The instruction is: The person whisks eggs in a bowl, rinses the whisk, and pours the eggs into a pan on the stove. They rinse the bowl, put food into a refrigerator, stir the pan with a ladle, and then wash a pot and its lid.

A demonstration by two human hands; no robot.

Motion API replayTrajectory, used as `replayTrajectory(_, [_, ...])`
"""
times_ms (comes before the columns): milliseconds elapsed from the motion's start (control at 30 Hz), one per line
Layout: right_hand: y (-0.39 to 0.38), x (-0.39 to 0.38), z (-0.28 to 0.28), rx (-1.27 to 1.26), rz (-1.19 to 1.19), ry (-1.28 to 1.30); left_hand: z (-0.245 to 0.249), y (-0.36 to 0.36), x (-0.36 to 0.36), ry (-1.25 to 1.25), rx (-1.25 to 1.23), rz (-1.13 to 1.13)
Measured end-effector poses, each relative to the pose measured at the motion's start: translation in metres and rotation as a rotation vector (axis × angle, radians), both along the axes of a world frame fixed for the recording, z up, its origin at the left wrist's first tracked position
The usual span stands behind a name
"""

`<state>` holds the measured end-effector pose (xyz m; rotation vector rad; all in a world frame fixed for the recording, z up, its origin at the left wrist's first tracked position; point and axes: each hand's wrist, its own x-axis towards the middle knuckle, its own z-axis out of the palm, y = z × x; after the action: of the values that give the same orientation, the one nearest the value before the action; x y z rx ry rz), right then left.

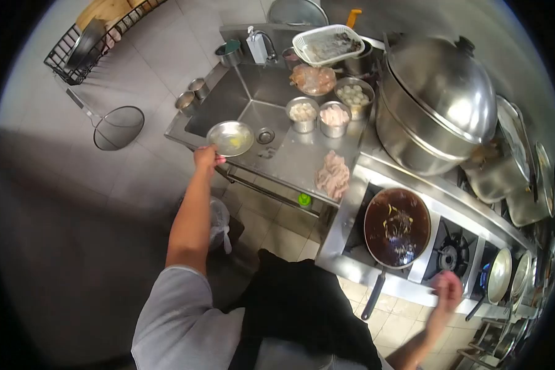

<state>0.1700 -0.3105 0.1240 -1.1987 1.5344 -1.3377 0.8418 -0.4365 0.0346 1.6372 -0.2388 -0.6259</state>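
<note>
My left hand (208, 158) is closed on the rim of a shallow metal bowl (223, 132), which is over the front edge of the sink. A little yellow residue shows inside the bowl. My right hand (448, 290) is in the air by the front edge of the stove, blurred, and its fingers cannot be made out clearly. To its left, a frying pan (376, 213) of dark brown sauce with pale yellow strips sits on a burner, its black handle pointing toward me.
Beyond the bowl lies a steel sink (219, 92). Metal containers of pale food (303, 112) and a folded cloth (333, 174) are on the counter. A large lidded steamer pot (407, 132) stands behind the stove. A strainer (118, 127) hangs at left; another pan (499, 275) is at right.
</note>
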Motion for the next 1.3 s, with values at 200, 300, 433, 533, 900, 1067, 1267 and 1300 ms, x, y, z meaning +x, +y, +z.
replayTrajectory(200, [-0.076, 0.198, -0.049, 0.306, 0.663, -0.276, -0.004, -0.016, 0.089, 0.034, -0.094, -0.063])
replayTrajectory(300, [-0.133, 0.288, -0.056, 0.461, 0.845, -0.215, -0.010, -0.041, 0.115, 0.050, -0.125, -0.074])
replayTrajectory(433, [-0.237, 0.423, -0.082, 0.459, 0.914, -0.255, -0.042, -0.101, 0.179, 0.083, -0.023, -0.121])
replayTrajectory(533, [-0.324, 0.526, -0.123, 0.386, 0.858, -0.343, -0.082, -0.158, 0.228, 0.090, 0.041, -0.264])
replayTrajectory(900, [-0.672, 0.821, -0.255, 0.607, 0.215, -1.112, -0.167, -0.273, 0.283, 0.245, 0.298, -0.368])
replayTrajectory(1067, [-0.706, 0.794, -0.277, 0.428, 0.252, -1.475, -0.187, -0.312, 0.282, 0.331, 0.263, -0.450])
replayTrajectory(1267, [-0.648, 0.757, -0.216, 0.086, 0.523, -1.105, -0.191, -0.377, 0.250, 0.259, 0.262, -0.588])
replayTrajectory(1300, [-0.632, 0.764, -0.230, 0.223, 0.461, -0.819, -0.197, -0.388, 0.244, 0.257, 0.240, -0.616])
